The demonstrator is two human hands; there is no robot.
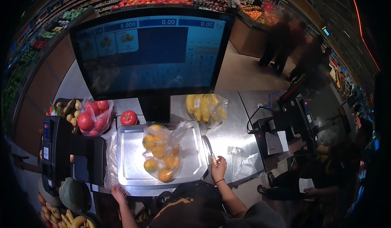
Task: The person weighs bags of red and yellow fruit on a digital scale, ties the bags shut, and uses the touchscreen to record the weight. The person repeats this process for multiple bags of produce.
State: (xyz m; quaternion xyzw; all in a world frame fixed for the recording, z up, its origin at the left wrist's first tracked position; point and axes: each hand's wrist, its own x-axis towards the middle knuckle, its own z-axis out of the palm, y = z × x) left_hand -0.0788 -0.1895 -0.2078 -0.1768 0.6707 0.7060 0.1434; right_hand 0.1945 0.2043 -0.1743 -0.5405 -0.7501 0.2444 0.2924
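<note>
A clear plastic bag of orange-yellow fruit point(162, 151) lies on the steel tray of a weighing scale point(128, 154). My right hand point(219, 168), right of the tray, grips the wooden handle of a curved-blade knife point(214, 160); its blade curves up along the tray's side. My left hand point(118, 193) is at the counter's front edge, below the tray's lower left corner; its fingers are bent, and whether it holds anything is unclear. A touch-screen monitor point(162, 54) stands behind the tray. Bagged bananas point(205, 109) lie behind and right, a loose tomato point(129, 118) behind and left.
Bagged tomatoes point(94, 116) lie left, behind a black label printer point(52, 151). An empty-looking plastic bag point(243, 161) lies right of my right hand. Another black device point(281, 127) with papers and a blue cable stands farther right. A person holding paper is at the lower right; other people stand beyond the counter.
</note>
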